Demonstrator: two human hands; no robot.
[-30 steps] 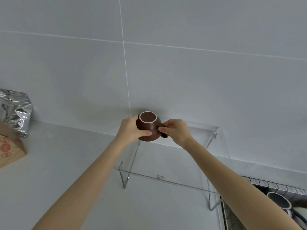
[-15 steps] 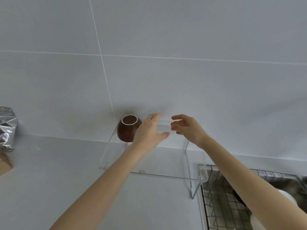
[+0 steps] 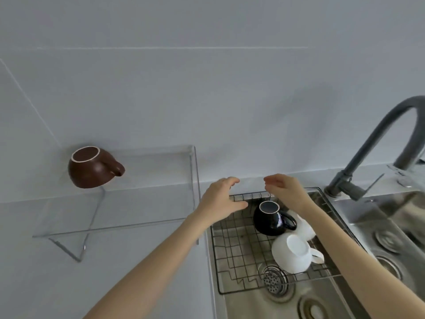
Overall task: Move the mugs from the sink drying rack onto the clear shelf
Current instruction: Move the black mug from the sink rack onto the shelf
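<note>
both hands point(image 3: 219, 201) point(image 3: 287, 194) open, empty, above the sink rack point(image 3: 232, 249).

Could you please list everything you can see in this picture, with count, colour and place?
brown mug: one, brown, upside down at the back left of the clear shelf
clear shelf: one, transparent, on the counter left of the sink
black mug: one, black, upside down in the drying rack
white mugs: two, white, in the rack; one partly hidden behind the black mug
drying rack: one, dark wire, over the sink
sink: one, steel, right
tap: one, grey, behind the sink
left hand: open, over the rack
right hand: open, above the black mug
</note>
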